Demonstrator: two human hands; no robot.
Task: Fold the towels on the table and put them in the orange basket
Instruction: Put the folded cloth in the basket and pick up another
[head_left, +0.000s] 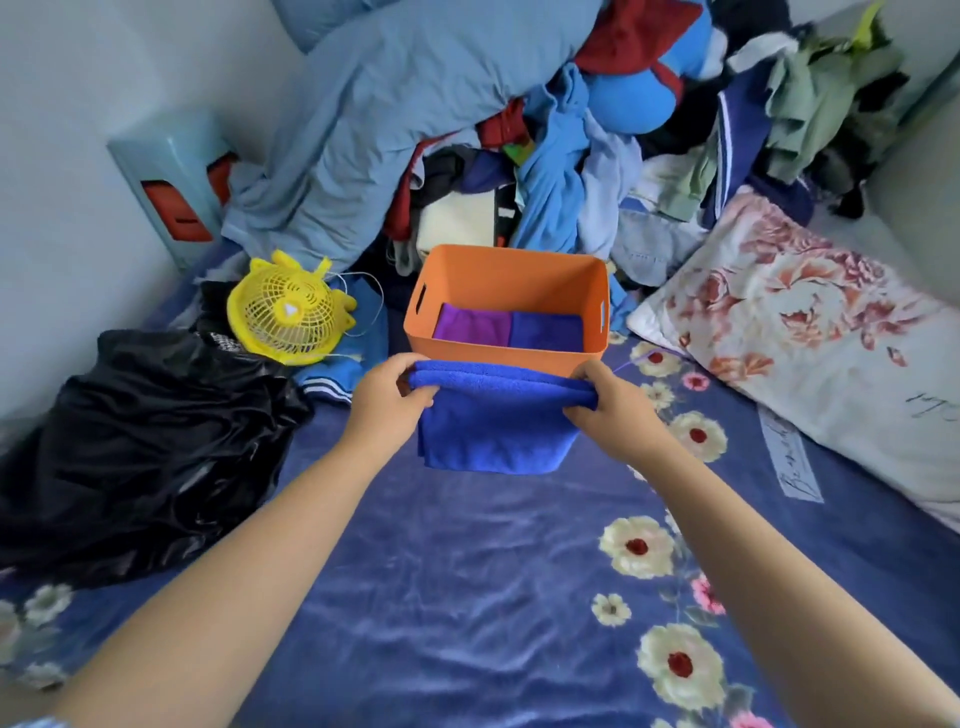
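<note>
A folded blue towel (493, 431) hangs just in front of the orange basket (511, 270), held up by its top fold. My left hand (387, 397) pinches the towel's left upper corner and my right hand (610, 400) pinches the right one. Inside the basket lie a folded purple towel (470, 325) on the left and a folded dark blue towel (545, 332) on the right, side by side on the bottom.
The surface is a dark blue flowered blanket (467, 597). A yellow fan (288, 317) and a black garment (140, 447) lie to the left. A floral pillow (810, 332) lies to the right. A big heap of clothes (519, 130) rises behind the basket.
</note>
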